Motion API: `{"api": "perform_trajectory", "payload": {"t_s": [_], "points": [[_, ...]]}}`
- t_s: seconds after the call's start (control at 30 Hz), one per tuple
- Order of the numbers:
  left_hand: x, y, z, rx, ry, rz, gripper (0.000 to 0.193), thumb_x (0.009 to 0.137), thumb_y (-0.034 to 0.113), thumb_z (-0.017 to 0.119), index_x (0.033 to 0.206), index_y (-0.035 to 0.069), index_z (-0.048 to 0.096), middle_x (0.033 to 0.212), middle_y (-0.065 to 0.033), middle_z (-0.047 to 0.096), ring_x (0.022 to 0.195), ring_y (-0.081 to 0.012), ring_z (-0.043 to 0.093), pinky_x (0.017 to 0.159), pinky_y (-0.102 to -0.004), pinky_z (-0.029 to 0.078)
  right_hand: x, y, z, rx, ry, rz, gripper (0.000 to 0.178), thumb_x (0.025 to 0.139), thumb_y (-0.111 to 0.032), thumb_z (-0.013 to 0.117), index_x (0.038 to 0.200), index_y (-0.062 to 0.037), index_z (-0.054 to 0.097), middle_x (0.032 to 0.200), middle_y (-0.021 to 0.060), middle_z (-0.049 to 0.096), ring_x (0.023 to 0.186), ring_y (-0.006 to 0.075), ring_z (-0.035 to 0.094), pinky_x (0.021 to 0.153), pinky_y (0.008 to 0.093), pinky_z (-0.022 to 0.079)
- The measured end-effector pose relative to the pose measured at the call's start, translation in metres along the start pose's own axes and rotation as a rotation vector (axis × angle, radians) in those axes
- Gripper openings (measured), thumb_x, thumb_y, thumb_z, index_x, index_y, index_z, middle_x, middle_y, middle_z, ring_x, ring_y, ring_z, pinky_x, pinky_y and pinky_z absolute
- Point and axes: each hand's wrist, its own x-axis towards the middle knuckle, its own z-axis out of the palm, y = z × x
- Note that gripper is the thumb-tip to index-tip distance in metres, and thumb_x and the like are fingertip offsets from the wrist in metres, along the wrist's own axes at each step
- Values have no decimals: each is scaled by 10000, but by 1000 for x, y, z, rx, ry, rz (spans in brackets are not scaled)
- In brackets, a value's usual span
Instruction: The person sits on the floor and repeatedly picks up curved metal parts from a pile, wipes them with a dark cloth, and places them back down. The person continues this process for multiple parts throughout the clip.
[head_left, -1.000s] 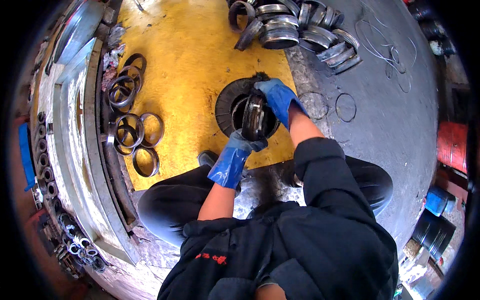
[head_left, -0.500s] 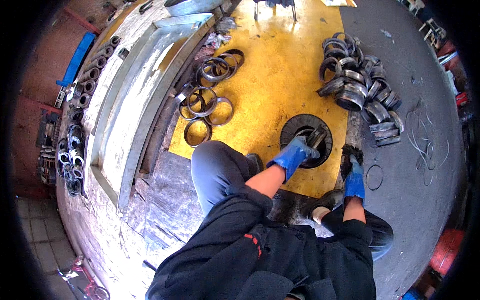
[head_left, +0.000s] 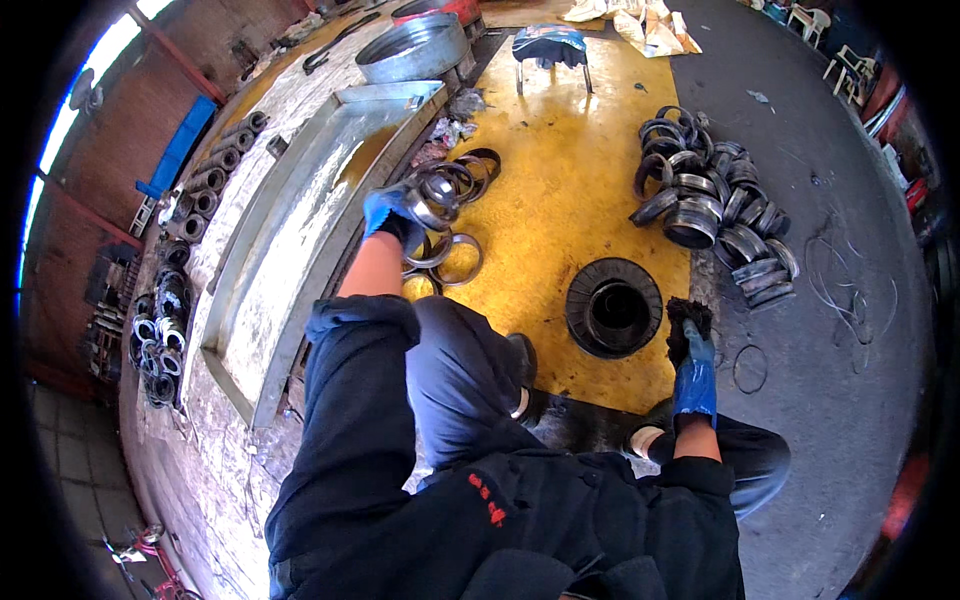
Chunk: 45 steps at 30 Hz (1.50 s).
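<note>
A yellow floor sheet (head_left: 560,180) spreads before me, a long metal tray (head_left: 265,260) beyond its left edge and a heap of metal rings (head_left: 720,190) straddling its right. Loose rings (head_left: 479,262) line the left edge; a black basin (head_left: 582,310) sits near the right-hand near corner, no ring showing inside — half a second ago my left grip (head_left: 392,210) held one there. That grip now reaches the left edge, apparently closed on a bright ring (head_left: 428,212), blur hiding the fingertips and whether it touches its neighbours. The work, I judge, has shifted from basin to ring row. My right grip (head_left: 697,352) — wrapped around a dark, shaggy scrubber (head_left: 690,315) — waits by the sheet's right edge.
</note>
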Motion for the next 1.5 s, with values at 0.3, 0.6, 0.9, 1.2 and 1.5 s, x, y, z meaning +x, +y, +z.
{"api": "perform_trajectory", "payload": {"t_s": [0.3, 0.6, 0.9, 1.2, 1.5], "points": [[-28, -79, 59, 414, -393, -29, 502, 914, 427, 571, 1321, 141, 503, 1305, -57, 570, 1149, -223, 547, 961, -365, 419, -36, -42, 115, -13, -161, 60, 408, 862, -97, 683, 1250, -27, 580, 1164, 83, 641, 1040, 186, 610, 948, 326, 482], [-127, -250, 166, 152, -797, -688, 459, 948, 404, 524, 1292, 103, 562, 1242, -107, 614, 1088, -279, 598, 941, -443, 496, -51, -67, 146, -949, -76, -314, 622, 752, -219, 719, 1307, -52, 494, 1275, 167, 570, 1181, 293, 553, 1019, 399, 428], [-61, -289, 137, 645, -1299, 194, 500, 937, 399, 458, 1334, 98, 501, 1339, -121, 530, 1220, -303, 503, 1063, -463, 393, -63, -65, 181, -982, 33, -596, 686, 783, -437, 692, 1321, -65, 486, 1324, 207, 512, 1243, 356, 482, 1057, 422, 376], [-75, -330, 162, 29, -812, -223, 411, 972, 407, 454, 1222, 101, 568, 1179, -116, 608, 1061, -252, 582, 949, -399, 472, -16, -26, 200, -419, 255, -280, 353, 830, -257, 706, 1072, -25, 596, 1001, 158, 652, 947, 289, 634, 843, 377, 496], [-100, -328, 216, 399, -791, -140, 396, 927, 311, 564, 1230, 56, 575, 1234, -138, 584, 1118, -271, 560, 981, -371, 449, 89, -57, 109, -711, 353, -61, 292, 841, -312, 622, 949, -43, 655, 946, 209, 675, 863, 337, 664, 769, 404, 518]]}}
